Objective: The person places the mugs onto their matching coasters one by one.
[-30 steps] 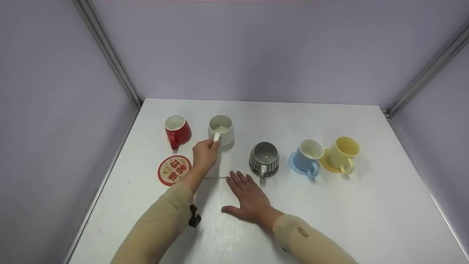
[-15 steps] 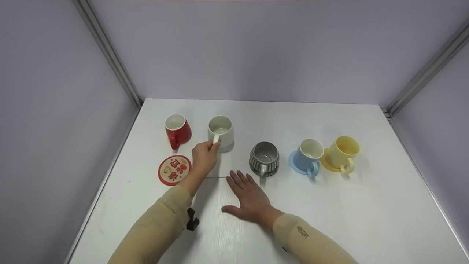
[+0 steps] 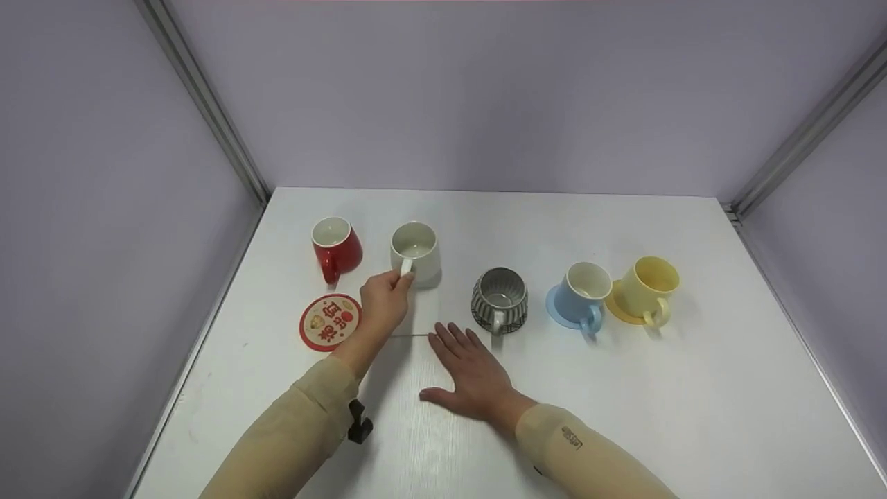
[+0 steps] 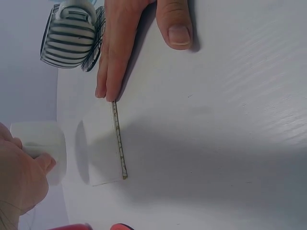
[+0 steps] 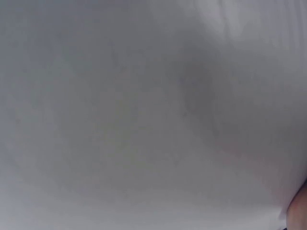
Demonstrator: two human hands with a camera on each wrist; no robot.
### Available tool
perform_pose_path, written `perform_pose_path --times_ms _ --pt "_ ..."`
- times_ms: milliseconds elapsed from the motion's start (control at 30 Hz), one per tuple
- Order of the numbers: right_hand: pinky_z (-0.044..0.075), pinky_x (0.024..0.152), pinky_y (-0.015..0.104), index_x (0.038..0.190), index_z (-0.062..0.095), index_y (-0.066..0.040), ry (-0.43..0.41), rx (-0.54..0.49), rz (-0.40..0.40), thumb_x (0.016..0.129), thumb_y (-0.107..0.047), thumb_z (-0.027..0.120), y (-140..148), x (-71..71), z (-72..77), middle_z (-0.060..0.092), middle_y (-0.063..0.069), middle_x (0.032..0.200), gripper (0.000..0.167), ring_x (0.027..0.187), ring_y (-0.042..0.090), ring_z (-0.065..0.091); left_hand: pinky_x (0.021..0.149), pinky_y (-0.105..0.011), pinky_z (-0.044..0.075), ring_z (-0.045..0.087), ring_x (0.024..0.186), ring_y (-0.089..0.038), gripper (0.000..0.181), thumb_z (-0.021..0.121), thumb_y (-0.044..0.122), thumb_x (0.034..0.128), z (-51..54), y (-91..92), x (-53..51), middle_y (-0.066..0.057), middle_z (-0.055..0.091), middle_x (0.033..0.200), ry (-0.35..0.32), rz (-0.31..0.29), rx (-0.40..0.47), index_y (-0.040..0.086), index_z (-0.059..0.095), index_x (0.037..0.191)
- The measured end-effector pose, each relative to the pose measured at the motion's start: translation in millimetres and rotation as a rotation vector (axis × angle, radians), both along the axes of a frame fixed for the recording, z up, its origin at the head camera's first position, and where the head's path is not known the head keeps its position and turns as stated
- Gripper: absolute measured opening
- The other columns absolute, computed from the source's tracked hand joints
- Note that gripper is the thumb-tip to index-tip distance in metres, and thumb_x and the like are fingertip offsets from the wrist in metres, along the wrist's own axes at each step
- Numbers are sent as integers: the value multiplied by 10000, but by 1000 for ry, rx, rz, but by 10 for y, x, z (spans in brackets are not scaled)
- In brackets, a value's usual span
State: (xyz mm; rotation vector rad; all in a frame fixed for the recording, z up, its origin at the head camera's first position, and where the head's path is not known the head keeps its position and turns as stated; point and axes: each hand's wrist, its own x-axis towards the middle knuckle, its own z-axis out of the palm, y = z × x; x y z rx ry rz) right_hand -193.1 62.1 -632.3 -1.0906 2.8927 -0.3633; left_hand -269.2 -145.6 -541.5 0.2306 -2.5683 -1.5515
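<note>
My left hand [image 3: 384,302] pinches the handle of a white mug [image 3: 416,255], which hangs a little above a white square coaster [image 3: 424,315]. In the left wrist view, the white mug [image 4: 53,136] shows a gap and a shadow between it and the coaster [image 4: 105,158]. Flat on the table, my right hand [image 3: 471,374] has its fingers straight, with fingertips at the coaster's near right corner. Just beyond those fingertips stands a grey striped mug [image 3: 500,298] on a patterned coaster. The right wrist view shows mostly blurred white surface.
A red mug [image 3: 337,248] stands at the back left, behind a round red-rimmed coaster [image 3: 326,324]. To the right, a blue mug [image 3: 583,294] is on a blue coaster [image 3: 558,308] and a yellow mug [image 3: 644,291] on a yellow coaster [image 3: 620,312]. Walls border the white table [image 3: 693,416].
My left hand and the white mug have shifted slightly toward me and to the left. The right hand stays in place.
</note>
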Motion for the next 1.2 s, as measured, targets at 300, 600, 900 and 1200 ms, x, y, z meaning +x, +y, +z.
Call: perform_pose_path --times_ms 300,600,900,1200 --pt "162 1295 481 1687 262 -91 39 -29 13 993 -813 375 5 -2 -27 198 92 1761 1008 1619 295 169 565 -301 342 458 649 -166 256 673 232 1059 19 -8 55 18 520 676 -7 7 -22 49 779 914" --pt "127 1303 457 1695 240 -105 7 1 3 987 -816 384 11 -6 -5 164 72 1769 1013 1628 270 125 575 -308 335 454 649 -167 243 675 227 1057 33 -16 110 21 525 668 12 0 -21 66 783 911" --pt "127 1303 445 1702 221 -126 -3 21 -3 985 -831 347 -1 -8 5 147 55 1774 1014 1631 250 109 564 -310 327 444 638 -160 245 674 261 1060 23 -38 177 36 508 664 -13 -4 -38 68 804 982" --pt "147 1299 466 1696 241 -110 8 -7 2 984 -826 370 4 -5 -4 170 71 1770 1018 1627 270 134 575 -305 348 480 671 -177 248 676 246 1059 31 -61 221 23 546 680 -5 -4 -38 42 814 1031"
